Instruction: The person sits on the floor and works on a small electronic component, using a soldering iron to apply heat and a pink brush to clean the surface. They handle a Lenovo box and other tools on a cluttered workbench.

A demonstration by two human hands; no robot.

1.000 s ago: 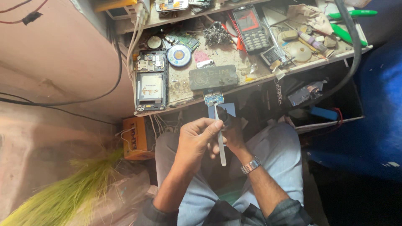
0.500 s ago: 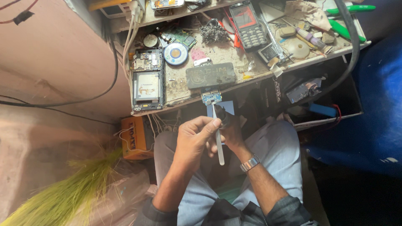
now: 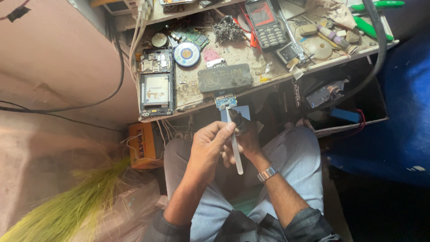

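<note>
My left hand grips thin silver tweezers, with the tip touching a small blue circuit board. My right hand, with a metal watch on its wrist, sits behind the left and holds that board, along with a dark part, just below the bench edge. Both hands are above my lap, which is in light blue trousers. The left hand hides most of the right hand's fingers.
The dirty workbench carries an opened phone, a dark grey block, a round tin and a keypad phone. An open drawer is at right. An orange box and a green broom are at left.
The view has shifted slightly. Both hands stay in the same place with the tweezers still at the board.
</note>
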